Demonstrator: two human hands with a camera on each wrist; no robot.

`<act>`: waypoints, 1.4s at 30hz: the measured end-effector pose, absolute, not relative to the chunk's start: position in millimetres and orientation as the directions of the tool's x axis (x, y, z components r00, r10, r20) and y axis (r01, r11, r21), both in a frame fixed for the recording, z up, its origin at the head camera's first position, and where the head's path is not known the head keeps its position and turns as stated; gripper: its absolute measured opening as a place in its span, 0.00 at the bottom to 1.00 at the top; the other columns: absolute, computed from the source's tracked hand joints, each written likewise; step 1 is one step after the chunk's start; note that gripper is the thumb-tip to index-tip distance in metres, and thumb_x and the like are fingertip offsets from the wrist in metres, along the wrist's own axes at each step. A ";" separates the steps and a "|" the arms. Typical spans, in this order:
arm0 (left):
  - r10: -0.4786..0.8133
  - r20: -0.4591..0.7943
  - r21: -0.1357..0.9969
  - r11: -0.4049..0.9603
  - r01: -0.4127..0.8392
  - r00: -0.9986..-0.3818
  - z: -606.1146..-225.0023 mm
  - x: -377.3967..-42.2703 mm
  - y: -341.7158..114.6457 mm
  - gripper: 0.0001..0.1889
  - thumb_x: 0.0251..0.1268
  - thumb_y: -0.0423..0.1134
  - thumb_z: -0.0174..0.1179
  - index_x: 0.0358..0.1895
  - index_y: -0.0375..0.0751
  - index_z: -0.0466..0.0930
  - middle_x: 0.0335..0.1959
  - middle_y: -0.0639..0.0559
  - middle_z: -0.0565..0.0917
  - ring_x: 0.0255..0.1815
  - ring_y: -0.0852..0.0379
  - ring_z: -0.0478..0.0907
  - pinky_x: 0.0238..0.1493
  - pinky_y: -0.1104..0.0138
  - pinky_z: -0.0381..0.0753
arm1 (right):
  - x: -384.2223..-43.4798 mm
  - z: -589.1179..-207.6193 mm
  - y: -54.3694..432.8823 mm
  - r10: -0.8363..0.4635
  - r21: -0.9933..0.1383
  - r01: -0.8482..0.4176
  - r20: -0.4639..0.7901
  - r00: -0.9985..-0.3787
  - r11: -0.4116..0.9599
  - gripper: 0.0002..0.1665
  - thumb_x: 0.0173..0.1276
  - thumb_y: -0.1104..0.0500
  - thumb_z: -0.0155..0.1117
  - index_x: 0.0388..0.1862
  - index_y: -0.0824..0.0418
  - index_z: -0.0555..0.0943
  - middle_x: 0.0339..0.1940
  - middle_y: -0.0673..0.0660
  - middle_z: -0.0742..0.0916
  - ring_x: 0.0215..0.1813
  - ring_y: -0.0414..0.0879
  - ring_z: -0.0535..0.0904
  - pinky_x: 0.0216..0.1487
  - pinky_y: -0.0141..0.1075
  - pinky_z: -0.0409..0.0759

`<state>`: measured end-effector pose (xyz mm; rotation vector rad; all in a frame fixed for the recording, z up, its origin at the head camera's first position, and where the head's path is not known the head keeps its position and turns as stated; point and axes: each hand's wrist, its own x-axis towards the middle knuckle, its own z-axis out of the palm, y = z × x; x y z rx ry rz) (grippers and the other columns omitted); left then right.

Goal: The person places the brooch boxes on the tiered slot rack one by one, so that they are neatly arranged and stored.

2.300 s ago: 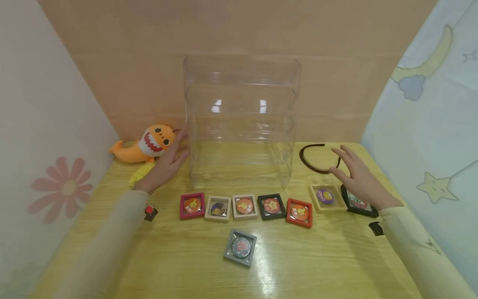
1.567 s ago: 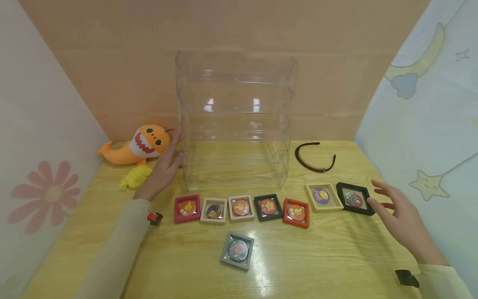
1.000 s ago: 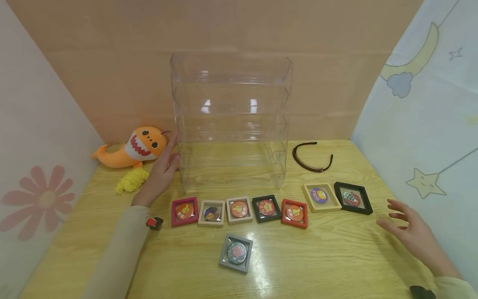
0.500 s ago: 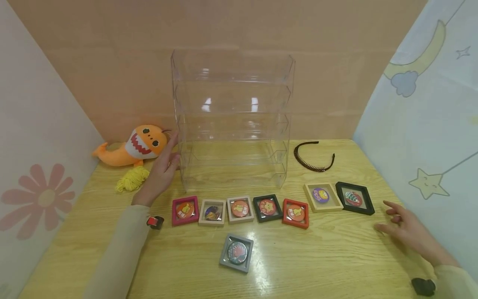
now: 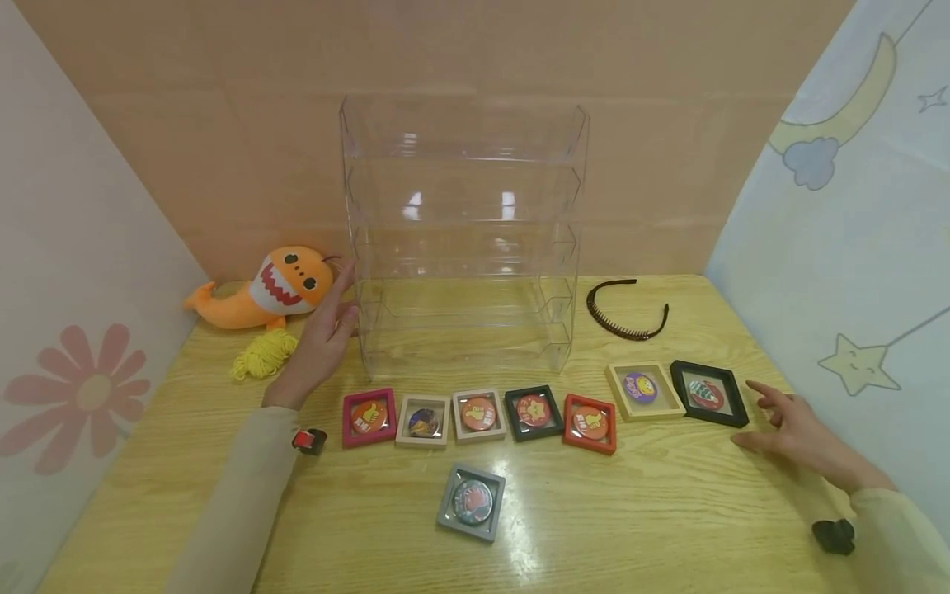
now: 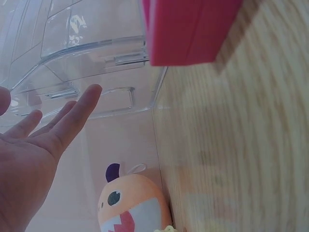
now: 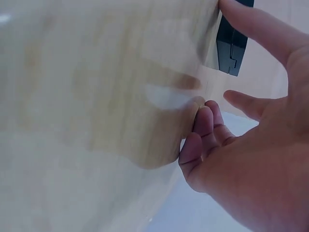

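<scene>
My left hand (image 5: 319, 346) has its fingers extended along the left side of a clear acrylic tiered display rack (image 5: 463, 223). In the left wrist view, the fingers overlap the rack's side, with a pink frame (image 6: 188, 34) close by. My right hand (image 5: 805, 437) is low over the table at the right, next to a black square frame (image 5: 710, 393) holding a round badge; nothing is in its grasp. In the right wrist view its lower fingers are bent against the tabletop, with the black frame (image 7: 234, 43) beyond the thumb and index finger.
Several framed badges line up before the rack, from a magenta frame (image 5: 369, 418) to a red frame (image 5: 590, 423) and a beige frame (image 5: 646, 391). A grey frame (image 5: 471, 502) lies nearer. Behind are an orange plush shark (image 5: 260, 289), yellow yarn (image 5: 265, 355) and a dark headband (image 5: 627, 322).
My right hand has withdrawn from above the black frame toward the right, lowered to the table, then edged back toward that frame. The left hand has stayed at the rack's side.
</scene>
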<state>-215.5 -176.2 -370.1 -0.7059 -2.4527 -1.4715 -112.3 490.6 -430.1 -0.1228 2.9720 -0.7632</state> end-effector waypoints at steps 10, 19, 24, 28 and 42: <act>0.302 0.404 0.779 0.381 0.497 -0.864 -368.6 -215.6 -175.4 0.34 0.82 0.29 0.42 0.84 0.49 0.42 0.80 0.36 0.52 0.70 0.29 0.65 0.57 0.40 0.78 | -124.7 -426.0 495.2 -0.123 -0.505 -0.038 -0.136 -0.983 0.862 0.64 0.57 0.56 0.78 0.77 0.78 0.47 0.58 0.83 0.63 0.46 0.59 0.60 0.40 0.43 0.64; 0.304 0.393 0.786 0.379 0.489 -0.868 -371.6 -216.9 -174.2 0.34 0.82 0.29 0.42 0.84 0.50 0.41 0.80 0.36 0.52 0.71 0.29 0.64 0.63 0.39 0.72 | -132.7 -432.3 504.2 -0.213 -0.544 -0.168 -0.019 -0.977 0.822 0.63 0.51 0.65 0.80 0.77 0.77 0.50 0.55 0.79 0.62 0.46 0.55 0.58 0.38 0.33 0.57; 0.304 0.388 0.786 0.384 0.484 -0.870 -372.7 -217.9 -175.5 0.35 0.82 0.29 0.43 0.84 0.53 0.41 0.80 0.37 0.52 0.71 0.29 0.64 0.61 0.40 0.74 | -135.4 -432.7 506.4 -0.253 -0.540 -0.231 0.035 -0.967 0.809 0.61 0.50 0.67 0.80 0.78 0.73 0.55 0.36 0.60 0.67 0.52 0.42 0.62 0.37 0.32 0.56; 0.306 0.372 0.796 0.382 0.470 -0.877 -373.6 -218.4 -176.8 0.36 0.82 0.30 0.42 0.84 0.57 0.40 0.80 0.37 0.51 0.71 0.28 0.63 0.57 0.40 0.78 | -138.2 -436.8 510.4 -0.254 -0.544 -0.238 0.047 -0.966 0.804 0.58 0.50 0.66 0.81 0.76 0.73 0.58 0.29 0.49 0.62 0.57 0.32 0.62 0.38 0.28 0.59; 0.305 0.367 0.798 0.382 0.466 -0.879 -372.5 -217.2 -177.6 0.35 0.82 0.30 0.42 0.84 0.56 0.40 0.81 0.37 0.52 0.72 0.29 0.64 0.59 0.41 0.77 | -125.3 -433.8 500.4 -0.165 -0.654 -0.110 -0.022 -0.986 0.748 0.60 0.49 0.72 0.79 0.70 0.74 0.46 0.55 0.76 0.70 0.43 0.30 0.63 0.39 0.25 0.62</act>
